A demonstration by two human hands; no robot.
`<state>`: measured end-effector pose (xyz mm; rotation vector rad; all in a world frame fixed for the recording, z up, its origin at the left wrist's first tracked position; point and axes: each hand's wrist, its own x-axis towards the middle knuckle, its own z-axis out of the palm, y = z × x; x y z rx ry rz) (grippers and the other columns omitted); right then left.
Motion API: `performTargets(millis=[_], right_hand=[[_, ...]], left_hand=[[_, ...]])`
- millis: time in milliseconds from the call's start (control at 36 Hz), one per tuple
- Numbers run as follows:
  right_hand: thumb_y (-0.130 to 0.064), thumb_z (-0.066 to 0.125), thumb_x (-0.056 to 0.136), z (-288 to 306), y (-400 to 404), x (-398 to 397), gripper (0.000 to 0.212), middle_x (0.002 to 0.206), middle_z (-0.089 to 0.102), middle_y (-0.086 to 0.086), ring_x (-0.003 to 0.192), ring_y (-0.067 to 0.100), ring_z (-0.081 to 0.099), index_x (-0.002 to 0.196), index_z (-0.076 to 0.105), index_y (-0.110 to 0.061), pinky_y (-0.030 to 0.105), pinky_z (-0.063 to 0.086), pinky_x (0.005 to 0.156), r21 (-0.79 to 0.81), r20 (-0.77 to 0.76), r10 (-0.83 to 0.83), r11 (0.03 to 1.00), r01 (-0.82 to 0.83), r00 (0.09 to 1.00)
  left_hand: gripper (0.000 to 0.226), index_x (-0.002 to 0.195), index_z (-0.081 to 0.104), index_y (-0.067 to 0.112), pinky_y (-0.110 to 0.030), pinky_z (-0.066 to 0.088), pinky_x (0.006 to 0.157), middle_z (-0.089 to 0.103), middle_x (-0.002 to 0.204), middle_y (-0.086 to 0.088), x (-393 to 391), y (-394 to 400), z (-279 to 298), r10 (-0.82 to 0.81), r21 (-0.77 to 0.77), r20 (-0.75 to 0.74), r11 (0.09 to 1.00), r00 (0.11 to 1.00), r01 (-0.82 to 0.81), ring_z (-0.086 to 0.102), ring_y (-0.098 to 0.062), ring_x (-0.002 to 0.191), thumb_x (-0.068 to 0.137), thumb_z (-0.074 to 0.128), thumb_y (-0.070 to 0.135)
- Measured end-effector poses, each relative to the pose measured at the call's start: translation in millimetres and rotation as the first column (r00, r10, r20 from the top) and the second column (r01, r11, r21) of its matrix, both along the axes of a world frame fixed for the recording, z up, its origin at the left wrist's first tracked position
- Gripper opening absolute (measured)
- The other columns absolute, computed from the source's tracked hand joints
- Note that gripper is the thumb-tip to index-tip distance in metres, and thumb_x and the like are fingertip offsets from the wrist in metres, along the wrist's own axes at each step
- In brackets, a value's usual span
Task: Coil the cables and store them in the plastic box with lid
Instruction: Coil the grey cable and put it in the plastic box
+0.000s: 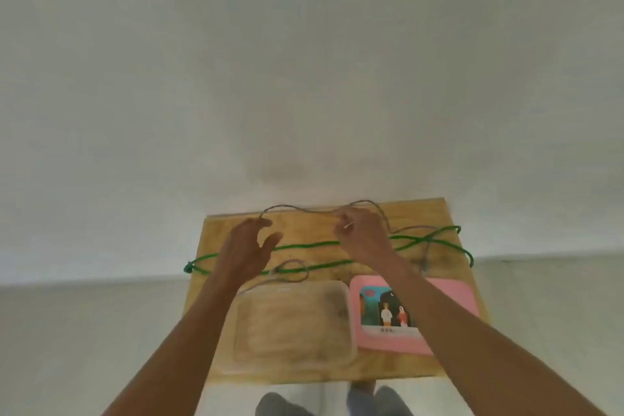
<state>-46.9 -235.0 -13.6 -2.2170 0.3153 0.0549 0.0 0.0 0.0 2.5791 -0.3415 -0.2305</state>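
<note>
A thin grey cable (293, 208) arcs along the far edge of the small wooden table (435, 213). My right hand (359, 233) pinches this cable near its white plug end. My left hand (251, 246) is spread, its fingertips touching the cable's left bend. A green cable (304, 245) lies in long loops across the table under both hands. Another grey loop (297, 268) rests by the clear plastic box (293, 324), which stands empty at the near side. The pink lid (449, 294), with a picture label, lies to the right of the box under my right forearm.
The table is narrow and stands against a white wall. The green cable overhangs the table's left edge (189, 267) and right edge (469, 257). My knees show below the near edge. Pale floor lies on both sides.
</note>
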Motion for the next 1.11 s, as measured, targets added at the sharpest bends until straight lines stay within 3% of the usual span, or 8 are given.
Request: performTargets(millis=[250,500,583,667,778,861,972,1111], right_hand=[[-0.023,0.061,0.085,-64,44,11,0.021,0.108,0.068,0.01,0.101,0.027,0.064,0.1,0.069,-0.011,0.033,0.054,0.087,0.097,-0.403,0.092,0.994,-0.058,0.91],[-0.023,0.071,0.087,-88,68,34,0.034,0.123,0.061,0.013,0.121,0.03,0.051,0.115,0.066,-0.004,0.035,0.046,0.1,0.054,-0.566,0.076,0.997,-0.055,0.821],[-0.013,0.079,0.076,-91,74,41,0.032,0.114,0.067,0.009,0.113,0.027,0.061,0.106,0.069,-0.008,0.034,0.052,0.093,0.107,-0.587,-0.024,0.988,0.107,0.809],[-0.007,0.084,0.068,-79,77,47,0.031,0.095,0.073,0.01,0.086,0.022,0.071,0.096,0.07,-0.011,0.029,0.059,0.072,0.221,-0.607,-0.134,0.918,0.329,0.783],[0.006,0.081,0.071,-37,76,50,0.026,0.08,0.068,0.007,0.065,0.015,0.065,0.092,0.071,-0.006,0.022,0.053,0.055,0.512,-0.493,-0.204,0.718,0.471,0.846],[0.004,0.079,0.076,6,75,49,0.023,0.073,0.063,0.004,0.062,0.014,0.061,0.094,0.071,-0.006,0.02,0.05,0.054,0.633,-0.349,-0.253,0.646,0.426,0.902],[-0.001,0.08,0.078,65,76,48,0.022,0.08,0.072,0.0,0.067,0.013,0.067,0.092,0.074,-0.017,0.021,0.054,0.058,0.667,-0.101,-0.276,0.694,0.27,0.956],[-0.002,0.081,0.077,112,85,50,0.027,0.079,0.074,-0.006,0.067,0.009,0.064,0.091,0.076,-0.025,0.023,0.055,0.062,0.641,0.139,-0.231,0.762,0.09,0.963]], left_hand=[[0.04,0.12,0.068,0.016,-0.042,0.053,0.092,0.072,0.114,-0.007,9,8,-65,0.175,0.176,-0.343,0.977,0.923,-0.12,0.066,-0.026,0.109,0.09,0.067,0.043],[0.054,0.126,0.064,0.019,-0.044,0.052,0.095,0.065,0.126,-0.009,31,9,-109,0.23,0.27,-0.51,0.958,0.829,-0.099,0.063,-0.029,0.115,0.087,0.062,0.056],[0.052,0.126,0.064,0.019,-0.043,0.052,0.095,0.066,0.125,-0.008,31,7,-109,0.208,0.245,-0.519,0.965,0.829,-0.089,0.062,-0.028,0.116,0.088,0.062,0.055],[0.048,0.126,0.065,0.018,-0.044,0.05,0.097,0.064,0.131,-0.008,30,7,-97,0.181,0.222,-0.458,0.971,0.871,-0.085,0.06,-0.028,0.12,0.091,0.062,0.05],[0.031,0.108,0.075,0.016,-0.041,0.051,0.092,0.071,0.115,-0.011,32,-1,-58,0.18,0.017,-0.273,0.983,0.945,-0.182,0.064,-0.029,0.112,0.095,0.061,0.04],[0.041,0.093,0.077,0.016,-0.038,0.053,0.085,0.077,0.091,-0.005,41,-12,-14,0.182,-0.155,-0.317,0.958,0.931,-0.24,0.07,-0.023,0.093,0.099,0.052,0.047],[0.054,0.095,0.076,0.016,-0.038,0.054,0.08,0.077,0.086,-0.004,59,-26,52,0.093,-0.474,-0.527,0.794,0.845,-0.382,0.072,-0.013,0.081,0.097,0.046,0.06],[0.038,0.105,0.072,0.003,-0.033,0.058,0.072,0.077,0.096,-0.015,78,-31,119,-0.012,-0.695,-0.559,0.552,0.829,-0.461,0.074,-0.023,0.085,0.098,0.057,0.036]])
